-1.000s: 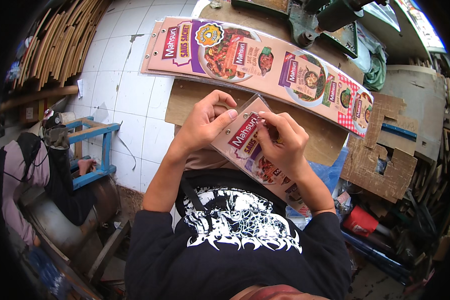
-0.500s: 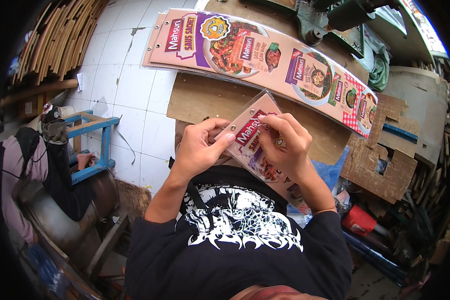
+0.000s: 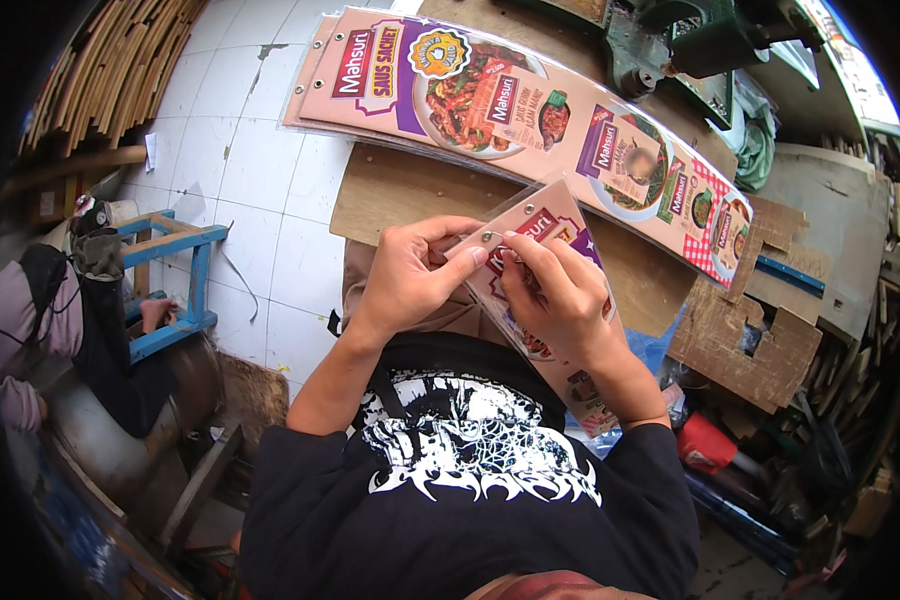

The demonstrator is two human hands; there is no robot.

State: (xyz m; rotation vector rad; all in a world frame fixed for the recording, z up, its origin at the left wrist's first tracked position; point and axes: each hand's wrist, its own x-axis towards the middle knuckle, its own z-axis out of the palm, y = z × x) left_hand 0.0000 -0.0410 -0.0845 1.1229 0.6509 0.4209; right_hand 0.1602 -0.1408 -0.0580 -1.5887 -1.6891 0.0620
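Note:
A long pink printed display strip [image 3: 532, 218] in clear plastic, with metal eyelets at its top end, lies slantwise before my body. My left hand [image 3: 412, 275] grips its left edge, thumb on the face beside an eyelet and the fingers passing behind. Over the strip, my right hand [image 3: 560, 295] is bent with thumb and fingers pinched together. Its index fingertip reaches the eyelet by my left thumb, where a thin shiny bit of metal shows; what the pinch holds is too small to name. Beyond lies a stack of similar strips [image 3: 570, 130] on the wooden bench [image 3: 380, 195].
A dark green machine [image 3: 710, 50] stands at the bench's far right. Cut brown boards [image 3: 740, 350] lie to the right. Off to the left are a blue wooden stool frame [image 3: 185, 270], a seated person [image 3: 45, 310] and piled wooden slats [image 3: 110, 70].
My right hand has shifted left and down along the strip, bringing its fingertips to the eyelet near my left thumb. My left hand keeps its hold and has moved slightly up and right.

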